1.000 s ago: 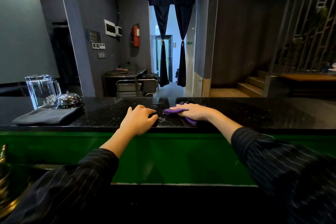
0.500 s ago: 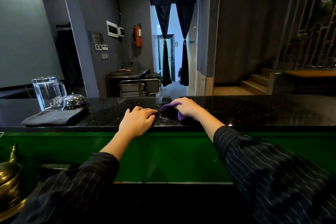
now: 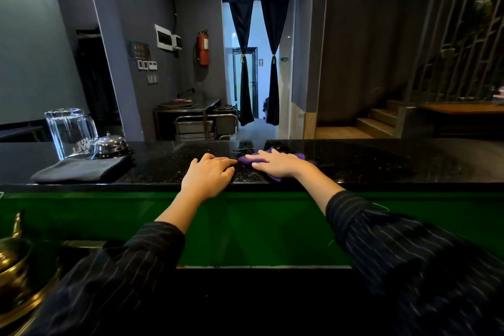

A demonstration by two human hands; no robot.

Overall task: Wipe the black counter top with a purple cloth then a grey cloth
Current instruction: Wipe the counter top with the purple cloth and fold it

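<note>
The black speckled counter top runs across the view above a green front panel. My right hand lies flat on the purple cloth, pressing it to the counter near the middle; most of the cloth is hidden under the hand. Just left of it, my left hand rests palm down on the counter's near edge, fingers slightly spread, holding nothing. The grey cloth lies folded on the counter at the left.
A clear glass pitcher and a metal call bell stand behind the grey cloth. A brass vessel sits low at the left. Beyond the counter are a metal trolley, a curtained doorway and stairs at the right.
My right hand has slid the purple cloth left and then back a little to the right, near the middle of the counter. The left hand has stayed on the counter edge.
</note>
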